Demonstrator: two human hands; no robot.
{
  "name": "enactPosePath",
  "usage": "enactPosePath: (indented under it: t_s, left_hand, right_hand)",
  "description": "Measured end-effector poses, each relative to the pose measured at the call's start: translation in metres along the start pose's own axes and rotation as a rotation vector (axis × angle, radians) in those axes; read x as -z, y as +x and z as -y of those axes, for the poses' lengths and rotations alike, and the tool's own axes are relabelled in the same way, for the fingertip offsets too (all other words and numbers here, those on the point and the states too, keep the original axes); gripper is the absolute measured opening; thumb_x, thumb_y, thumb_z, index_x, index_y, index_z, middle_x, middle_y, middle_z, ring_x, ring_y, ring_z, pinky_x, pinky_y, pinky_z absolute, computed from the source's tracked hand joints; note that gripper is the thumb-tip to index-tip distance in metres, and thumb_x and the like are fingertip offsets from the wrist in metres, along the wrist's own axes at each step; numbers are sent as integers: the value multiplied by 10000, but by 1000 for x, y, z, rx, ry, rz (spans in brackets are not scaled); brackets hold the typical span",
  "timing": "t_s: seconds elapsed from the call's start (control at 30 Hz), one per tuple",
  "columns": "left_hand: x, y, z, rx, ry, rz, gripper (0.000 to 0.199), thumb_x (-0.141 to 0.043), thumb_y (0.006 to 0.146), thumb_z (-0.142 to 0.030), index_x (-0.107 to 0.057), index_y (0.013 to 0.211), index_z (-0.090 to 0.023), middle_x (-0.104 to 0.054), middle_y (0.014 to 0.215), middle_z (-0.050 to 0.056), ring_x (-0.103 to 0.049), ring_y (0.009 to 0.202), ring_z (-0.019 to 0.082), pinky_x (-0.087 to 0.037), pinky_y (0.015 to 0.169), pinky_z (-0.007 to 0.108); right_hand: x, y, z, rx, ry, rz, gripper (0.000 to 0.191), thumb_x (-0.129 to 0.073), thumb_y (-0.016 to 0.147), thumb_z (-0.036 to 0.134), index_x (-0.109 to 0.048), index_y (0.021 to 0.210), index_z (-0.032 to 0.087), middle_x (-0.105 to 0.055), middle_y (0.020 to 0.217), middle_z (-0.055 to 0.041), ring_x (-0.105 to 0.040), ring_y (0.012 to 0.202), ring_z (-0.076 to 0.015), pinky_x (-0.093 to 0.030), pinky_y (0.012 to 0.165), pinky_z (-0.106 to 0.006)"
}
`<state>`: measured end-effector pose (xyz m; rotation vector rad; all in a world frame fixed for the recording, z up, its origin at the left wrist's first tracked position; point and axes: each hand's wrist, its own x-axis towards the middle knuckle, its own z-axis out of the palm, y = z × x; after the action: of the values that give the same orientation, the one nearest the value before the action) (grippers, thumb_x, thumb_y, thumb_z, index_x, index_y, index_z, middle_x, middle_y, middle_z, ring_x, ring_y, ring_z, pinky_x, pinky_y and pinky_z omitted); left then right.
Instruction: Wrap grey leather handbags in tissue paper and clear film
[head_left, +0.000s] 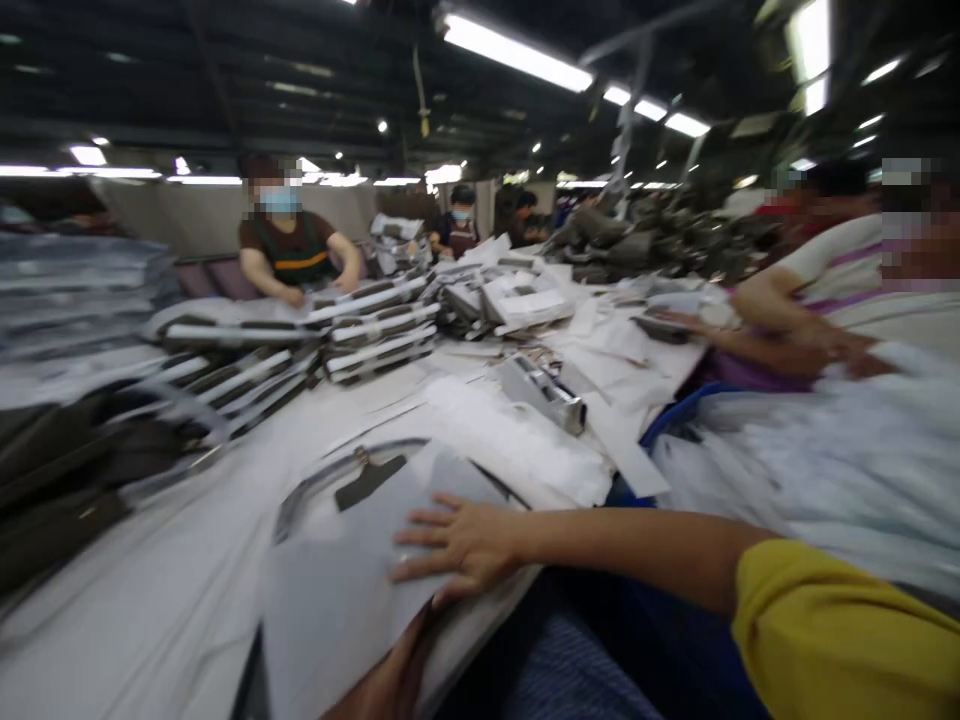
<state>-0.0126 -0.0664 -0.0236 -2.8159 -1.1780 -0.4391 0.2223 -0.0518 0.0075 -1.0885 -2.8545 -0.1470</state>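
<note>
My right hand (461, 548), at the end of a yellow-sleeved arm, lies flat with fingers spread on a pale grey sheet (337, 590). The sheet covers something dark, whose edge shows at the lower left. A dark, notched piece (371, 482) shows at the top of the sheet, with a small brownish clip-like part above it and a curved greyish band (307, 500) around it. Part of my left arm (386, 685) shows at the bottom edge, by the sheet's lower right edge. Its fingers are hidden, apparently beneath the sheet.
Folded dark garments with white bands (382, 335) are stacked on the white table (187, 570). Dark cloth (60, 480) lies left. A box-like holder (544, 392) and loose papers lie ahead. A blue-rimmed container (697, 400) of clear plastic stands right. Several co-workers surround the table.
</note>
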Motion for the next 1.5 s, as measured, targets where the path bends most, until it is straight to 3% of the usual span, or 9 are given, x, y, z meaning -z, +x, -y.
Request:
enactPosePath:
  t_s: [0.17,0.33,0.4,0.57,0.7,0.83,0.93,1.13,1.5]
  left_hand:
    - [21,-29,-7,-40,135,3,576,-630,860,-174,-516,1409,-307,-650,1296,116,-636,1156,325,-564,937,461]
    - [81,-20,-35,23,-151,-29,279,-488,973,-263,-654,1195,-225,-748,1027,68,-721,845,191,-608,757,284]
    - [93,-5,-38,31,-236,-58,272,-447,1003,-295,-651,1172,-235,-752,996,51,-720,837,171,-599,749,261]
    - [56,34,-6,-3,-55,56,444,-493,988,-347,-505,1372,-126,-588,1374,152,-541,1287,303,-472,1063,480]
    - [30,37,24,6,4,126,500,-446,1005,-405,-436,1439,-157,-477,1485,139,-429,1387,287,-387,1132,493]
    - [34,29,34,-15,14,154,485,-383,1024,-413,-414,1463,-211,-447,1515,100,-408,1403,270,-363,1145,485]
    - [40,30,39,-49,19,213,495,-368,1025,-432,-407,1470,-217,-428,1527,95,-389,1415,264,-344,1154,481]
    - [42,36,53,-108,-2,315,530,-336,1024,-477,-363,1496,-236,-373,1561,93,-333,1445,258,-301,1176,486]
    - [25,21,54,-59,-83,222,522,-333,1027,-476,-367,1494,-247,-349,1574,72,-285,1468,237,-251,1204,472]
  right_hand:
    - [-5,1,-7,0,275,23,608,-405,982,563,-308,1533,323,-308,1599,-97,-274,1462,-336,-173,1155,-610]
    - [-5,-1,-7,7,294,9,610,-425,979,551,-301,1534,331,-282,1611,-91,-260,1468,-334,-160,1161,-605]
    - [-7,-2,-7,7,291,-5,599,-422,983,540,-315,1530,322,-285,1609,-95,-264,1466,-336,-164,1158,-611]
    - [-12,-2,-3,-13,277,-25,602,-398,995,526,-310,1536,277,-312,1596,-109,-270,1464,-335,-157,1165,-612]
    - [-9,-2,5,-67,306,-45,622,-411,987,541,-285,1544,295,-271,1611,-108,-230,1478,-339,-140,1166,-627]
    - [-6,-3,4,-76,443,-66,701,-433,966,583,-238,1560,267,-307,1600,-96,-254,1476,-296,-134,1197,-578]
    - [-7,-3,1,-164,516,-121,556,-362,1025,449,-312,1534,229,-428,1534,-94,-372,1416,-225,-211,1202,-494]
    - [-1,7,2,-132,277,-85,443,-445,999,349,-505,1414,206,-571,1354,-148,-522,1236,-279,-380,1073,-491]
    - [11,12,1,-95,240,-13,404,-484,978,337,-544,1364,234,-612,1244,-135,-575,1125,-277,-450,985,-463]
